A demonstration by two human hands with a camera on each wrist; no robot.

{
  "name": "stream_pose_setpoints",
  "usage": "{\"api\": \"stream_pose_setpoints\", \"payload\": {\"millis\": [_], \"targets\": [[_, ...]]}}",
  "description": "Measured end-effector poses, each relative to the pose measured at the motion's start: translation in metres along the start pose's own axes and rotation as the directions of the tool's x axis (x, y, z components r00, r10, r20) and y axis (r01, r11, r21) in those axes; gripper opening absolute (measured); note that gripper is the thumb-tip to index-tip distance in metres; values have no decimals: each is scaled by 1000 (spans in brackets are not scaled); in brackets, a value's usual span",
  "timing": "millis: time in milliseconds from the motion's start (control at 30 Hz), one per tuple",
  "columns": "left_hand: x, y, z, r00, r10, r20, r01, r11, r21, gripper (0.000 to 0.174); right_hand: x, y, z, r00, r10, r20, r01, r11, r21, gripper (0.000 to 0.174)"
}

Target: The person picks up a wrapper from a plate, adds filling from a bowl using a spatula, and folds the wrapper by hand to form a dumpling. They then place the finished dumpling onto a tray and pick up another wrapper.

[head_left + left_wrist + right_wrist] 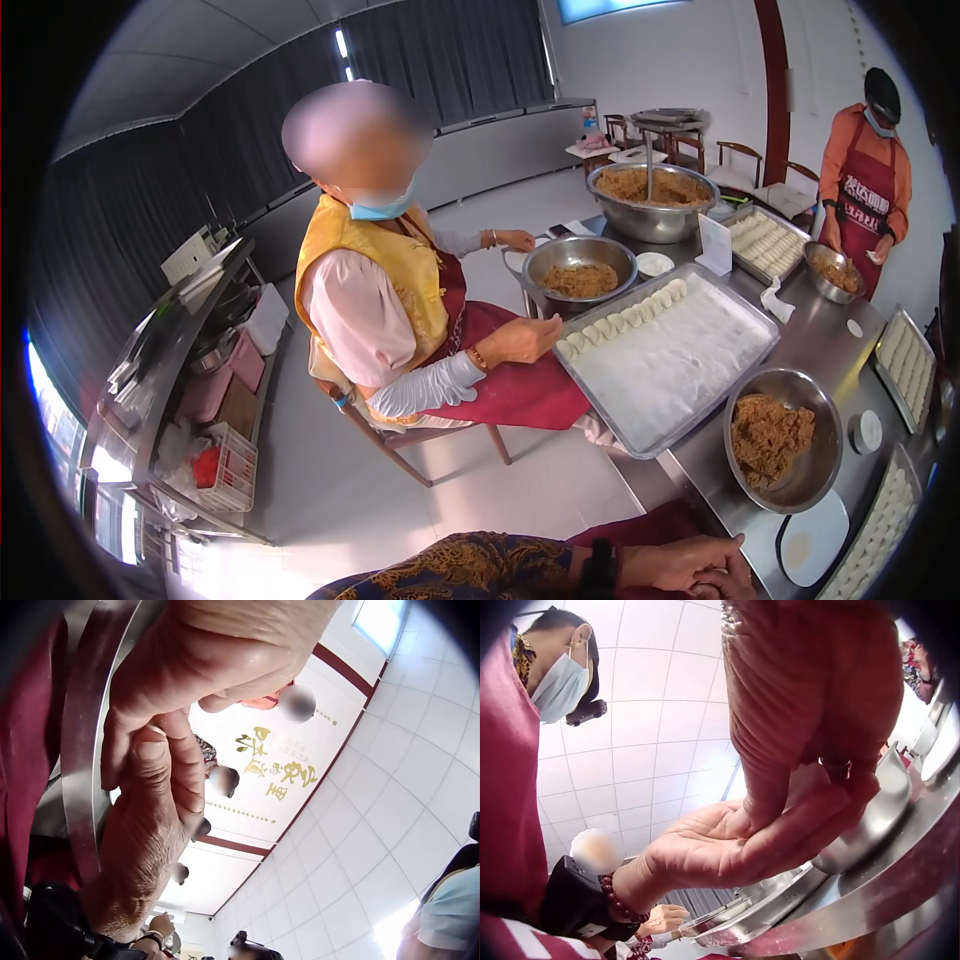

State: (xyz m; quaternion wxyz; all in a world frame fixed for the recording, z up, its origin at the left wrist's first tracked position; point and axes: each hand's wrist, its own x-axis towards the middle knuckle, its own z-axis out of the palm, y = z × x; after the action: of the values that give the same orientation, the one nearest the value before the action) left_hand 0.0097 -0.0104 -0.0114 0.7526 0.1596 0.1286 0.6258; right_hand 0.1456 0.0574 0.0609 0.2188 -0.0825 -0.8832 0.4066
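Our left hand (720,844) and right hand (817,690) meet, fingers curled close, perhaps for fine work; we cannot tell what they hold. Filling (770,440) sits in a steel bowl (825,440) on the desk (705,470), likely for easy reach.

A metal table (815,352) carries trays (680,370) (one floury) and bowls (826,432).
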Motion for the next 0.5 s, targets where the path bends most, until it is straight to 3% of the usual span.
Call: {"api": "stream_pose_setpoints", "payload": {"millis": [100,167,300,367,500], "targets": [[-4,0,3,998,-42,-50,41,999,-12,47,-6,4,0,997,78,7,-79,992,95,10],[-10,-2,-1,993,114,-34,-99,953,285,39,-9,7,1,997,76,-7,-75,994,84,11],[-2,-6,-14,1000,-11,12,9,992,122,45,-12,9,5,993,104,-52,-98,989,108,12],[5,-8,-11,988,-117,-98,122,992,45,48,-14,6,8,984,165,-65,-156,979,129,12],[14,-20,-23,996,-18,-93,20,1000,19,48,-17,8,5,974,221,-43,-217,972,92,11]]}}
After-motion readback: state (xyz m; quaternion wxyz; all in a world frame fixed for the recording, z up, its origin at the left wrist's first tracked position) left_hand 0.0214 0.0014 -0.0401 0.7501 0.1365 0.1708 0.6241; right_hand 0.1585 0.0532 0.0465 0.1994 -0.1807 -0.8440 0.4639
